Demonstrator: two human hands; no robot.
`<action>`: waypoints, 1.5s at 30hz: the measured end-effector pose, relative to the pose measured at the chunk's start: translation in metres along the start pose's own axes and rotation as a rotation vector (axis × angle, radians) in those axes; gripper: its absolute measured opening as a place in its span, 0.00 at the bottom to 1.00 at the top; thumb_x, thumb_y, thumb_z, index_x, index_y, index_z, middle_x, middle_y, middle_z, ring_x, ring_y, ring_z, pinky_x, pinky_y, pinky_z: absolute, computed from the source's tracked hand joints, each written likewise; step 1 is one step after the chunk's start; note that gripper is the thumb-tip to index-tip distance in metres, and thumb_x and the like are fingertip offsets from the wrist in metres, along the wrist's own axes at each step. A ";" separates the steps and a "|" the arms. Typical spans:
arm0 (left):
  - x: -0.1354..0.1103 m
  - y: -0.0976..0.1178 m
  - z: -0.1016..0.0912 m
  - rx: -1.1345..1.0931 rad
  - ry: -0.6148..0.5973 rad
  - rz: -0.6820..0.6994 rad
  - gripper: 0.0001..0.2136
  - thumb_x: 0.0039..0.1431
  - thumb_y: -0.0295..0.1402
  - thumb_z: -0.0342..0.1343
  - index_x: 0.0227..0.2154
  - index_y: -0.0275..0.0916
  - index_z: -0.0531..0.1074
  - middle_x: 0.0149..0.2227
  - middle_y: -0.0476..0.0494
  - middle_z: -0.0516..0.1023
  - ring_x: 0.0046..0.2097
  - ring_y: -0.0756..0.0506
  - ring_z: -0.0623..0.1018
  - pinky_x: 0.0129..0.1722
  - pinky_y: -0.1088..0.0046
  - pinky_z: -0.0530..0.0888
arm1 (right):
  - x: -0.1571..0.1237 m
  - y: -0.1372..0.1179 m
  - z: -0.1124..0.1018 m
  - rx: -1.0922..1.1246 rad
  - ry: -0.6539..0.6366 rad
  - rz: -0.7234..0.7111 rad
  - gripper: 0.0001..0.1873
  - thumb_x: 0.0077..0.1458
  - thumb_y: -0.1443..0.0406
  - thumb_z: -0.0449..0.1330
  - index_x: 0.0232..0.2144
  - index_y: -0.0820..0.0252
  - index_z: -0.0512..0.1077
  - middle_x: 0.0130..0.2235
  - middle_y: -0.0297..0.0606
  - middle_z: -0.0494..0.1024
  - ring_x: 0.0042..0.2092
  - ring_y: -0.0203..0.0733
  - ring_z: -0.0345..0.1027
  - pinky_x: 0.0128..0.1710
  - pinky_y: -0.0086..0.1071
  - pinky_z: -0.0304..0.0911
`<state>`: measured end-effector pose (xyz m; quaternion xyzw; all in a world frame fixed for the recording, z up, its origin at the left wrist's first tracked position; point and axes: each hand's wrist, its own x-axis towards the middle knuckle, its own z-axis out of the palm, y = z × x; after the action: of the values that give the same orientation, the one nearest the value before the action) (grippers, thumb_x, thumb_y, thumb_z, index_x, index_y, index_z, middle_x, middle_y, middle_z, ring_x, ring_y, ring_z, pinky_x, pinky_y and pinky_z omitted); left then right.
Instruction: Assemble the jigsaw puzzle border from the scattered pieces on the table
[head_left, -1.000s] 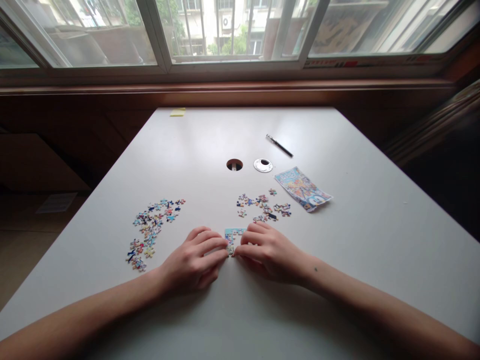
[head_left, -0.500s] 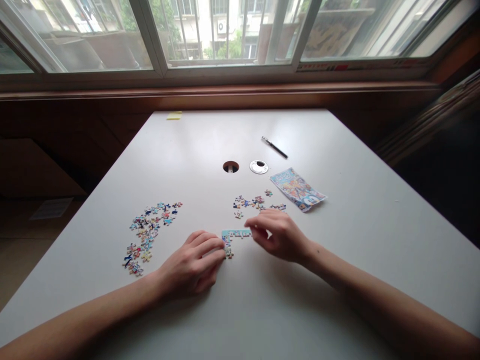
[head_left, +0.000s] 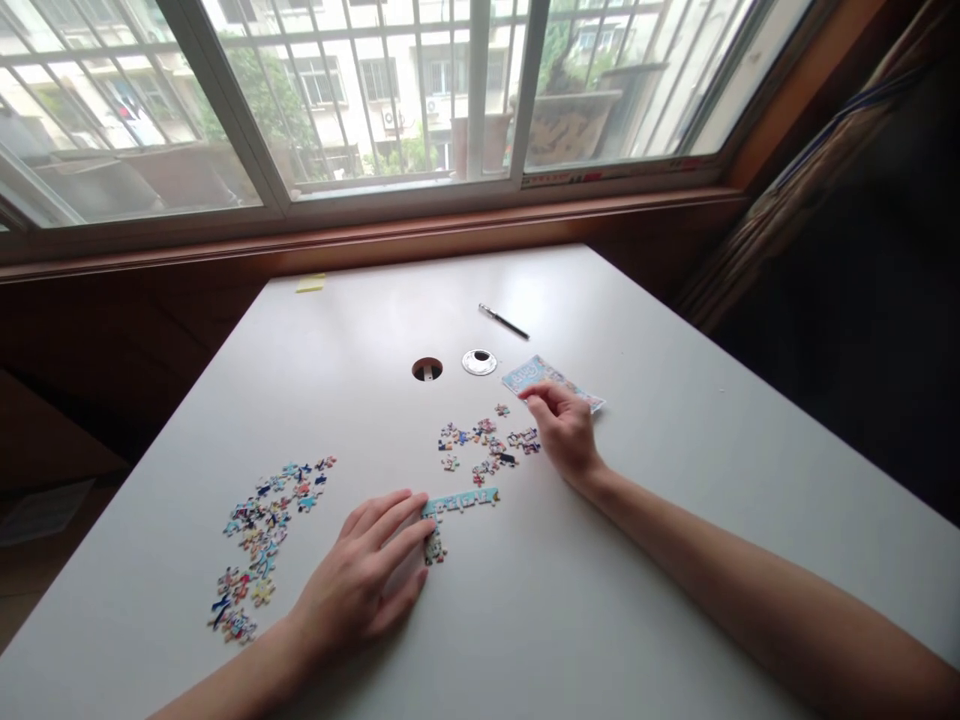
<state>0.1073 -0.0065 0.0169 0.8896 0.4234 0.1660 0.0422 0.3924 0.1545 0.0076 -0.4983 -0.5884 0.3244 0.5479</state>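
My left hand [head_left: 360, 580] lies flat on the white table [head_left: 675, 470] with its fingers stretched out. Its fingertips touch the left end of a joined strip of light-blue puzzle pieces [head_left: 463, 500]. My right hand [head_left: 564, 430] is farther away, at the near edge of a colourful picture card [head_left: 525, 372], and covers part of it. The fingers of that hand are curled into a pinch, and whatever they hold is hidden. A small scatter of loose pieces [head_left: 484, 445] lies just left of my right hand. A bigger pile of pieces [head_left: 262, 520] lies left of my left hand.
Beyond the card lie a black pen [head_left: 504, 321], a round metal cap [head_left: 479, 362] and an open cable hole [head_left: 427, 369]. A yellow sticky note [head_left: 310, 284] sits at the far left corner. A window runs behind the table, and a dark curtain hangs at the right.
My right hand left the joined strip and moved away to the upper right, as far as the picture card. My left hand stayed at the strip. The view tilted up and shifted.
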 end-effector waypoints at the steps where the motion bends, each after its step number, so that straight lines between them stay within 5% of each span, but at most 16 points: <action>1: 0.000 0.000 0.000 0.003 0.003 0.002 0.19 0.64 0.30 0.53 0.57 0.41 0.67 0.65 0.39 0.66 0.66 0.36 0.65 0.60 0.55 0.68 | 0.000 0.000 0.000 0.001 -0.011 0.005 0.08 0.54 0.63 0.58 0.30 0.59 0.76 0.20 0.27 0.61 0.22 0.34 0.51 0.22 0.30 0.48; 45: 0.003 0.002 -0.004 -0.021 -0.022 -0.034 0.19 0.62 0.27 0.52 0.57 0.41 0.68 0.65 0.39 0.67 0.65 0.36 0.65 0.60 0.55 0.69 | 0.000 -0.004 0.000 -0.032 -0.088 0.040 0.09 0.53 0.62 0.58 0.30 0.60 0.76 0.18 0.26 0.60 0.21 0.33 0.51 0.22 0.30 0.48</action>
<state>0.1093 -0.0058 0.0220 0.8836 0.4362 0.1598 0.0591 0.3918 0.1534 0.0117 -0.5040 -0.6071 0.3475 0.5066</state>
